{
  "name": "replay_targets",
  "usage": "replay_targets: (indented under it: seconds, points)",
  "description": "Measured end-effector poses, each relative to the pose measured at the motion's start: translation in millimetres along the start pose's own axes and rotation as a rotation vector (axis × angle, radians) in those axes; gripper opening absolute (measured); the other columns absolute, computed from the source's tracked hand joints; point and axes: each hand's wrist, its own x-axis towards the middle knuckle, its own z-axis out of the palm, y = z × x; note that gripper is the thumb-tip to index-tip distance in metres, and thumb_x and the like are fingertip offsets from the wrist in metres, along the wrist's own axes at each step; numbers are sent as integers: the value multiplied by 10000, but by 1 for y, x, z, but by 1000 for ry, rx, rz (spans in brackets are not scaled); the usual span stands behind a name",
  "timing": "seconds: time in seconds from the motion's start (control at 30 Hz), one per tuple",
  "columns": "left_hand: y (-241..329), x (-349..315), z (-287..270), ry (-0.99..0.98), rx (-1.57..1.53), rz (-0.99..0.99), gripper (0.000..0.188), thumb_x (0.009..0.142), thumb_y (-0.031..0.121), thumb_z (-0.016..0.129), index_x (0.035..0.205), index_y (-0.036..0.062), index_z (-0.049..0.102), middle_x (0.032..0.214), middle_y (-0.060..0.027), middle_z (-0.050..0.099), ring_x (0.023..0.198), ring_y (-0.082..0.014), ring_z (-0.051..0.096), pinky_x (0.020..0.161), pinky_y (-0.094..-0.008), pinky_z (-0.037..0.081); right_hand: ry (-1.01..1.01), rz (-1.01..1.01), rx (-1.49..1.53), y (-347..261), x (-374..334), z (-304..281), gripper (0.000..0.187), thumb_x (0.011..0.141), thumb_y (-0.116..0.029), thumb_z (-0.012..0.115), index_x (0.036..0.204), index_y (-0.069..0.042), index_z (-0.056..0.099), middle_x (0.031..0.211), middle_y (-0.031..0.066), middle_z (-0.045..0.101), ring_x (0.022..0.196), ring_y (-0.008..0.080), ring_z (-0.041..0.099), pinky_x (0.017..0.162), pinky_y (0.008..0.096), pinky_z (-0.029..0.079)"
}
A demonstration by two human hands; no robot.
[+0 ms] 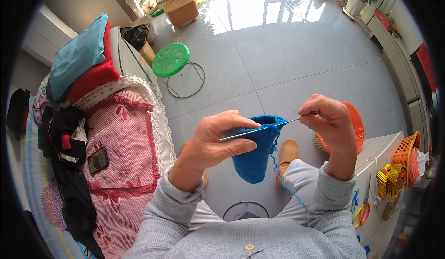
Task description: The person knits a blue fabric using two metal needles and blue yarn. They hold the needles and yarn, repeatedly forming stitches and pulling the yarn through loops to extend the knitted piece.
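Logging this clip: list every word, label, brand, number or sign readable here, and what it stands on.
None can be read.
Blue knitting: no lettering visible.
Phone on the pink cloth: no legible text.
Flat red item at upper right: any print is too small to read.

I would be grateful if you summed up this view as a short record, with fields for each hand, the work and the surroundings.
Left hand: grips the blue knitted piece near its upper edge
Right hand: pinches the right end of the thin needle
Needle position: across the top of the knitted piece
Blue yarn: trails down toward the right leg
Left side: phone on a pink cloth
Ahead: green stool on the floor
Right side: scissors on a white table
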Motion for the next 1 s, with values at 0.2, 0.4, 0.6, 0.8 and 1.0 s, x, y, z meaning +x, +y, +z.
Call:
replay_targets:
  seconds: [0.2,0.4,0.6,0.8,1.0]
  points:
    - [3,0,7,134,-129,-162,215,807,107,770,973,-12,700,858,-55,654,823,-122,634,695,-235,516,89,30,-137,-2,6,16,97,783,65,678,855,10,643,748,49,609,618,106,548,546,230,436]
    - [10,-3,9,194,-51,-184,126,780,37,740,890,-15,710,758,-20,596,680,-83,535,593,-222,377,87,-135,-242,-7,7,25,158,752,70,708,880,-1,646,770,85,628,649,171,585,579,261,468]
    - [15,-3,22,166,-37,-55,160,713,0,744,858,-8,678,699,-1,506,624,-79,464,564,-222,326,123,-299,-362,-14,4,25,177,765,-67,742,888,-17,624,871,116,628,764,295,621,646,371,504]
    - [20,-6,16,327,-129,-75,143,781,-40,663,898,25,614,801,-14,536,700,-112,519,722,-219,428,388,-199,-539,-66,-32,10,204,800,-130,724,867,22,605,895,186,610,869,351,617,740,426,512]
    - [28,-8,10,233,-95,-60,127,837,47,700,931,56,615,891,-34,600,799,-133,604,754,-254,512,211,298,-733,-109,-172,-4,202,854,-152,660,830,14,547,828,178,578,786,340,612,672,419,508]
